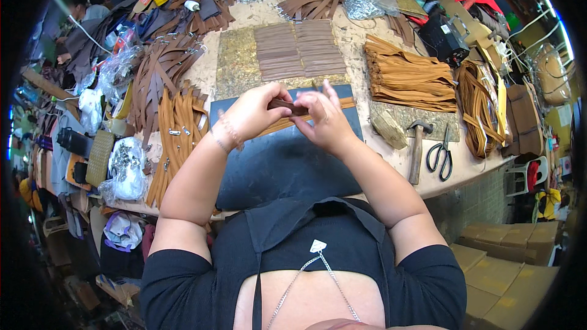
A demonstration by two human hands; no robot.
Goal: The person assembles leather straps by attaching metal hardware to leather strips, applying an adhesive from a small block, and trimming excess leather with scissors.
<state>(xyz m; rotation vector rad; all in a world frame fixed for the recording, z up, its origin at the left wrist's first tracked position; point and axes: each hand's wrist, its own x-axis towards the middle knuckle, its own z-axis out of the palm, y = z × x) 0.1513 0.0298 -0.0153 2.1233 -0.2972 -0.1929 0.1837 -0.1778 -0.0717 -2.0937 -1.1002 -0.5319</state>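
My left hand [267,105] and my right hand [318,116] meet over the dark rubber pad [269,171]. Both are closed on a dark brown strip [287,106], my left thumb and fingers pinching it, while some right fingers are raised. Orange-tan strips [275,126] lie on the pad under my hands. Beyond the pad, rows of taupe strips [296,49] lie on a worn, mottled board [232,55].
Tan strip bundles [409,79] lie right, with a stone block [388,128], hammer [416,159] and black scissors [439,156]. Brown straps [159,67], tan straps with metal fittings [174,146] and wrapped bags cover the left. People [92,6] are at the upper left.
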